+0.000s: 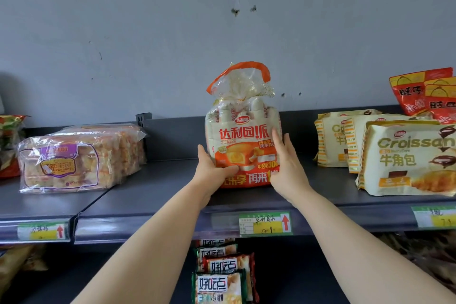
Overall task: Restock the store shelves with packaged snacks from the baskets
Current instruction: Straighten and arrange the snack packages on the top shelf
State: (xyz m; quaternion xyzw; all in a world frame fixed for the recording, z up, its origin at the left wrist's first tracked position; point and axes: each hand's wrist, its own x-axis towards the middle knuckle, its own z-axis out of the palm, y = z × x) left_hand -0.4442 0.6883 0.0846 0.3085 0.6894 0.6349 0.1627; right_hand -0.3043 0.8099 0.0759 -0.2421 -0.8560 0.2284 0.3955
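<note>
An orange and white bag of packaged pies (243,128) stands upright on the dark grey top shelf (153,195), near its middle. My left hand (212,168) grips the bag's lower left corner, thumb across the front. My right hand (287,168) presses against the bag's lower right side, fingers pointing up. Both forearms reach up from below. No basket is in view.
Clear-wrapped cakes (71,160) lie at the shelf's left. Cream croissant packs (404,155) stand at the right, red snack bags (429,96) behind them. Green and yellow price tags (265,223) sit on the shelf front. Biscuit packs (222,276) fill the lower shelf. A grey wall stands behind.
</note>
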